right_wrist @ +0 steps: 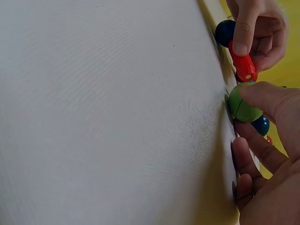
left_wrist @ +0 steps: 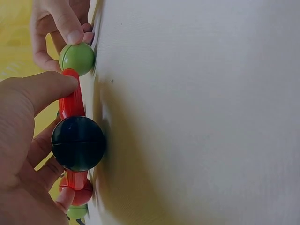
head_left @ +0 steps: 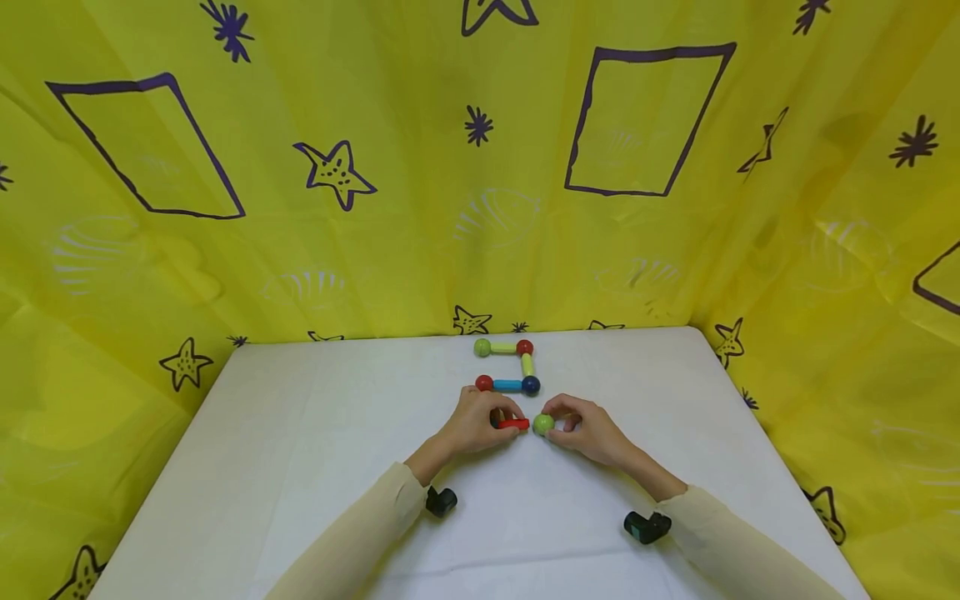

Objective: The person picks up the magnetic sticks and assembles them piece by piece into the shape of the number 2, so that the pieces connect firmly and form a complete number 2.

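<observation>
My left hand (head_left: pixel 474 419) pinches a red rod (left_wrist: pixel 71 101) between thumb and fingers. One end of that rod meets a dark blue ball (left_wrist: pixel 78 143). Beyond the ball, a second red rod (left_wrist: pixel 76 179) leads to a red ball (head_left: pixel 484 382), partly hidden by my left hand in the head view. My right hand (head_left: pixel 592 431) grips a light green ball (right_wrist: pixel 244 103) with thumb and fingertips, close over the white surface. In the head view a narrow gap shows between the green ball and the free end of the pinched rod (head_left: pixel 514 424).
Behind my hands, a blue rod (head_left: pixel 507 386), another dark blue ball (head_left: pixel 531 385), yellow-green rods (head_left: pixel 527 365), a red ball (head_left: pixel 525 347) and a green ball (head_left: pixel 482 347) form a bent chain on the white table (head_left: pixel 300 450). Patterned yellow cloth (head_left: pixel 405 250) surrounds it.
</observation>
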`<state>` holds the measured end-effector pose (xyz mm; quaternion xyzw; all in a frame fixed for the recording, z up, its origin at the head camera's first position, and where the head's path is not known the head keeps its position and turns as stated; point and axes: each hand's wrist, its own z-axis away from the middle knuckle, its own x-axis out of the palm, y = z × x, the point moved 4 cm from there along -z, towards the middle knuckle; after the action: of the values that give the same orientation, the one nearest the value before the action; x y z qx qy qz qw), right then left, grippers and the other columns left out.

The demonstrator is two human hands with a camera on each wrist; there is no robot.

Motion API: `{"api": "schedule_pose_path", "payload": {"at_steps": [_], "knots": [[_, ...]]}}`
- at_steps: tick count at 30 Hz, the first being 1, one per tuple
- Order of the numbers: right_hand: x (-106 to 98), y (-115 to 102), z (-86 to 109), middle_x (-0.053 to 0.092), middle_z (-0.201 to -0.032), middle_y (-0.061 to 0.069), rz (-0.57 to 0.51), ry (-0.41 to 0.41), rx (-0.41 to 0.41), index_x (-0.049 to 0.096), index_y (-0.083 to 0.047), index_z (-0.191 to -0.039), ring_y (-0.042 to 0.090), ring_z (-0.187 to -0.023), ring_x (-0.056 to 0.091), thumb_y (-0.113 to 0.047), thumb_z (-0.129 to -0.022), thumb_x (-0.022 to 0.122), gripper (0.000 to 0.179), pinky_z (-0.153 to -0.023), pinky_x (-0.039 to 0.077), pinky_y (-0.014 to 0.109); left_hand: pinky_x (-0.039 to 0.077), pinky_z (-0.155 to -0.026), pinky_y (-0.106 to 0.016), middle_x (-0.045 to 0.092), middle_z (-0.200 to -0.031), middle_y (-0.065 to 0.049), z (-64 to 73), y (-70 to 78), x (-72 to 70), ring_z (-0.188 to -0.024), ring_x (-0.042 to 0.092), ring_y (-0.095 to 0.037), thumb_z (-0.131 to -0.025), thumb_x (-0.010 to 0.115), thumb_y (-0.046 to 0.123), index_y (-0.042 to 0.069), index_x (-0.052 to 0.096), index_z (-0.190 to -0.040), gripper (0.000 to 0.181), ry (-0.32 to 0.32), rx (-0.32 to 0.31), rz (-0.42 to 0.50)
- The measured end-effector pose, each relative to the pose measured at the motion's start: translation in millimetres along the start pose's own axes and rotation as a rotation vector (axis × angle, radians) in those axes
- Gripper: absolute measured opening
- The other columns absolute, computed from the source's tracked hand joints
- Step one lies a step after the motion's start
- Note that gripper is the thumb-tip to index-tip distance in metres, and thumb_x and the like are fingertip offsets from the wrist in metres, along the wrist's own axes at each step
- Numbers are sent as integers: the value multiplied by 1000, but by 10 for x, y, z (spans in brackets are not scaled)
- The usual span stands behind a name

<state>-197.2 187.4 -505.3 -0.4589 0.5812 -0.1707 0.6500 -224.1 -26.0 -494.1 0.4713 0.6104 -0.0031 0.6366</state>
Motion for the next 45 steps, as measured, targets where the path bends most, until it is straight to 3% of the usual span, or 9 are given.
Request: {"api": "schedule_pose_path", "payload": {"at_steps": [11,25,31,38,45], "knots": [[38,-47,-20,74,-107,3,-10,-10,1,70,-15,-113,14,-75,57,-11,-88,81,27,-69,48,25,33,-94,-47,72,-86,15,-2,11,23,-78,55,-2,-88,82,22,21,81,-98,11,4,36,-65],[-4,-58,-38,74,-108,6,-11,-54,-16,69,-14,-113,16,-75,59,-11,-88,81,27,-69,49,25,33,-95,-47,73,-87,14,-6,32,31,-78,55,-3,-88,83,22,21,81,-99,11,4,28,-63],[-25,-53,-42,73,-109,7,-1,-83,-14,69,-13,-114,15,-77,59,-12,-89,81,28,-69,50,25,34,-96,-47,72,-88,13,-11,20,27,-80,59,-1,-89,82,24,20,79,-108,20,-9,28,-65],[-127,-84,-67,72,-115,9,47,-141,-18,60,-12,-128,18,-83,62,-20,-90,81,44,-72,53,28,36,-93,-48,75,-100,3,-4,15,-116,-86,64,-13,-87,83,35,18,73,-126,43,31,70,-96],[-337,-140,-126,70,-120,14,87,-127,-11,55,-11,-136,20,-89,64,-28,-91,80,54,-81,54,42,36,-96,-53,75,-105,-6,3,-31,-356,-97,65,-26,-86,83,38,14,64,-138,61,58,39,-44]]}}
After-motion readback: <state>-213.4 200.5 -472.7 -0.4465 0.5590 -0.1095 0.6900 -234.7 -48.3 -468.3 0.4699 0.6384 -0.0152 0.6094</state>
